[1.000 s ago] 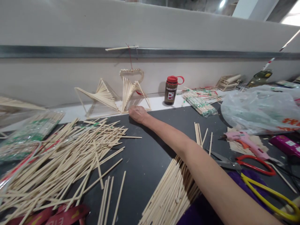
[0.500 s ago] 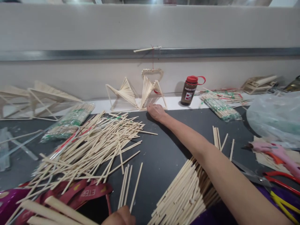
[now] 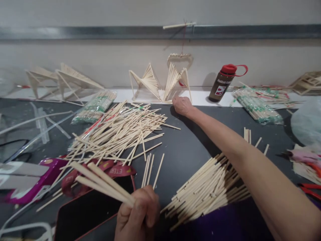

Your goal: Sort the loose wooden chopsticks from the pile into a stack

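Note:
Low in the view, my left hand (image 3: pixel 139 212) is closed round a few pale wooden sticks (image 3: pixel 105 184), which point up and to the left. Several loose sticks (image 3: pixel 151 169) show just beyond it. My right arm reaches forward across the table, and my right hand (image 3: pixel 184 105) is closed at the front base of a twisted stick model (image 3: pixel 173 83) by the wall; its fingertips are partly hidden. A matching stick model (image 3: pixel 146 83) stands immediately to the left. Under my right forearm lies a row of sticks (image 3: pixel 200 190).
A big stick pile (image 3: pixel 120 134) covers the left middle. Around it are a bagged stick pack (image 3: pixel 95 107), a phone (image 3: pixel 92 211) and a purple box (image 3: pixel 47 177). A red-capped bottle (image 3: pixel 220 85), another stick pack (image 3: pixel 260 105) and a pink glue gun (image 3: pixel 306 157) are at right.
The view has tilted down and shifted left, so the left hand and its sticks now show more fully. My right hand stays at the base of the same stick model.

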The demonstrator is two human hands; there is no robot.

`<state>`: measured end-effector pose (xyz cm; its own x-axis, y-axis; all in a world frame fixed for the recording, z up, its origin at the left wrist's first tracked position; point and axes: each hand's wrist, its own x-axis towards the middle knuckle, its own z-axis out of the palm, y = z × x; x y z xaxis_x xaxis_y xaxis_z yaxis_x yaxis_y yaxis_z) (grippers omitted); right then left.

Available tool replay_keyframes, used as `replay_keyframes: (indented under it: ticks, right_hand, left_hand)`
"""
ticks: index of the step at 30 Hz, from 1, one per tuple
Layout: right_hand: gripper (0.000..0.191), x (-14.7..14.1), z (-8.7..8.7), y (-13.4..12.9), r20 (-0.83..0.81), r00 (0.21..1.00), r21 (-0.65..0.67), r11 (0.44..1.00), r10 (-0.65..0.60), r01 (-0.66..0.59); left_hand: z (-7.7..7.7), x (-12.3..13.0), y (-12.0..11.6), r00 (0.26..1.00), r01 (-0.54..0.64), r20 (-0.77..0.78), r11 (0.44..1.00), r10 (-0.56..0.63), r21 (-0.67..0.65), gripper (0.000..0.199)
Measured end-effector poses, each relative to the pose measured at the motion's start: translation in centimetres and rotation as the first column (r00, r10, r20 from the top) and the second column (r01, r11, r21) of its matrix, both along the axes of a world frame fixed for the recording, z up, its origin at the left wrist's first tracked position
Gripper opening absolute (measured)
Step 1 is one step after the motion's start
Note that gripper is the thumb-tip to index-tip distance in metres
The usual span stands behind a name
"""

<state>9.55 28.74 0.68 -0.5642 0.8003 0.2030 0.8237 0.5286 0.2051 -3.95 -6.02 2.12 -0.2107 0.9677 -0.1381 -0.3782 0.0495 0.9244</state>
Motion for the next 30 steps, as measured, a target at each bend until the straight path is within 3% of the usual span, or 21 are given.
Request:
replay_keyframes:
  ticks: [4, 8, 11, 13, 17, 19, 23, 26, 30]
  right_hand:
    - [0.031, 1.4, 1.9, -3.0, -0.074, 0.992, 0.095, 0.991, 0.105, -0.097]
    - [0.030, 2.9, 4.1, -8.6, -0.154, 0.937, 0.129, 0.947, 0.313, -0.295]
    - [0.030, 3.6, 5.2, -13.4, -0.162, 0.873, 0.118, 0.888, 0.460, -0.445]
    - [0.032, 3.7, 5.7, -16.4, -0.113, 0.815, 0.128, 0.822, 0.568, -0.555]
    - [0.028, 3.4, 6.2, -20.8, 0.006, 0.586, 0.213, 0.571, 0.811, -0.793]
    - [0.027, 3.2, 6.4, -22.0, 0.032, 0.511, 0.232, 0.491, 0.859, -0.840]
    - [0.028, 3.1, 6.6, -23.6, 0.045, 0.450, 0.248, 0.426, 0.892, -0.870]
    - [0.026, 2.9, 6.6, -24.4, 0.039, 0.392, 0.286, 0.366, 0.919, -0.886]
    - [0.025, 2.5, 6.6, -24.8, -0.012, 0.393, 0.246, 0.383, 0.920, -0.890]
  left_hand:
    - [-0.3, 0.2, 0.1, 0.992, -0.063, 0.112, 0.992, 0.051, 0.105, 0.045]
    - [0.1, 0.5, 0.4, 0.951, -0.072, 0.305, 0.996, 0.050, 0.060, 0.039]
    - [0.4, 0.5, 0.8, 0.932, -0.040, 0.360, 0.999, 0.035, 0.007, 0.034]
    - [0.4, 0.6, 0.9, 0.932, 0.001, 0.363, 0.999, 0.013, -0.039, 0.030]
    - [-0.1, 0.7, 0.8, 0.926, 0.143, 0.360, 0.989, -0.119, -0.042, 0.035]
    - [-0.4, 0.6, 0.7, 0.893, 0.232, 0.396, 0.973, -0.214, 0.003, 0.040]
    - [-0.9, 0.5, 0.5, 0.812, 0.365, 0.475, 0.930, -0.338, 0.038, 0.047]
    - [-1.2, 0.7, 0.5, 0.840, 0.332, 0.461, 0.943, -0.288, -0.016, 0.045]
    - [-1.3, 1.0, 0.5, 0.904, 0.252, 0.374, 0.964, -0.205, -0.080, 0.047]
